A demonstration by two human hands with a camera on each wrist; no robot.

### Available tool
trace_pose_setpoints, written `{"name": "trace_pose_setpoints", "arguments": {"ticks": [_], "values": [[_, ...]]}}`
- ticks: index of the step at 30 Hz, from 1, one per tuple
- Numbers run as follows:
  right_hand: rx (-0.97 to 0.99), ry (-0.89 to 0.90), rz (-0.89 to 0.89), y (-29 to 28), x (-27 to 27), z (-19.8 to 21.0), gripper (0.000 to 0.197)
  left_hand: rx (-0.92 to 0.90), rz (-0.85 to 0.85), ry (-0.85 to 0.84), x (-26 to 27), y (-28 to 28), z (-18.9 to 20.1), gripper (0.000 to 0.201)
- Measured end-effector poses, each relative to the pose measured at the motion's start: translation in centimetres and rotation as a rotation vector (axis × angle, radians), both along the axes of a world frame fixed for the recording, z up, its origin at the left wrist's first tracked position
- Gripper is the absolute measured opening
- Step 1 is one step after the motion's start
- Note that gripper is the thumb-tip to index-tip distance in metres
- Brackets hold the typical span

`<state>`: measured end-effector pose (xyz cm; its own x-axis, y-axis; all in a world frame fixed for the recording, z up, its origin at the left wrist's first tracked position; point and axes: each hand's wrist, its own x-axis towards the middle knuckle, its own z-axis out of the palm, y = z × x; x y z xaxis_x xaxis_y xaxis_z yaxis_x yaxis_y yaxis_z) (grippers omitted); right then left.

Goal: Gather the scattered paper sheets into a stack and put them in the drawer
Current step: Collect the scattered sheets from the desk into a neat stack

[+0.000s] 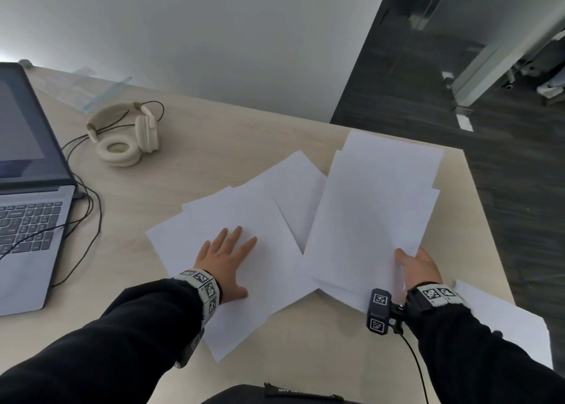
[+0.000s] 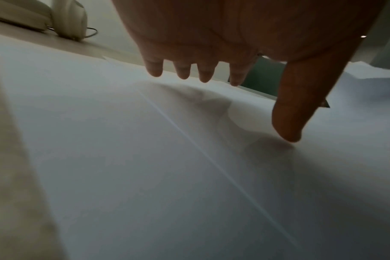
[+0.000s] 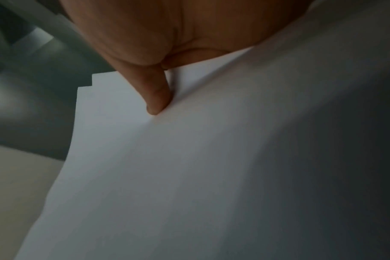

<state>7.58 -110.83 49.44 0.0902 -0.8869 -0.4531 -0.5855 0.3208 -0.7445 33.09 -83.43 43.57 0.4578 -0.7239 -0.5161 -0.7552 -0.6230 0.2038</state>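
Note:
Several white paper sheets lie fanned out on the light wood table (image 1: 195, 165). My left hand (image 1: 235, 266) lies flat, fingers straight, pressing on the left pile of sheets (image 1: 244, 214). In the left wrist view the left hand (image 2: 223, 52) has its thumb tip on the paper (image 2: 145, 158). My right hand (image 1: 419, 266) pinches the near edge of the right bundle of sheets (image 1: 376, 207), with the thumb (image 3: 156, 98) on top and the fingers hidden beneath. One sheet (image 1: 293, 189) lies between the two piles. Another sheet (image 1: 513, 324) lies under my right forearm. No drawer is in view.
An open laptop (image 1: 27, 165) stands at the left, with dark cables (image 1: 91, 207) trailing beside it. Cream headphones (image 1: 125, 134) lie at the back. The table's right edge (image 1: 489, 220) runs close to the right bundle, with dark floor (image 1: 458, 97) beyond it.

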Motion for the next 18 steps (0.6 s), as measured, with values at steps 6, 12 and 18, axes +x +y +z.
{"name": "trace_pose_setpoints", "arguments": {"ticks": [6, 12, 18], "values": [[0.022, -0.002, 0.195, 2.2, 1.5, -1.0, 0.009, -0.016, 0.693, -0.017, 0.7, 3.1, 1.1, 0.111], [0.041, 0.059, 0.439, 5.8, 4.1, -2.2, 0.014, -0.188, 1.209, 0.086, 1.4, 4.9, 1.7, 0.096], [0.047, 0.095, 0.564, 8.5, 5.0, -2.9, 0.015, -0.245, 1.305, 0.21, 1.5, 4.4, 1.3, 0.089]]}}
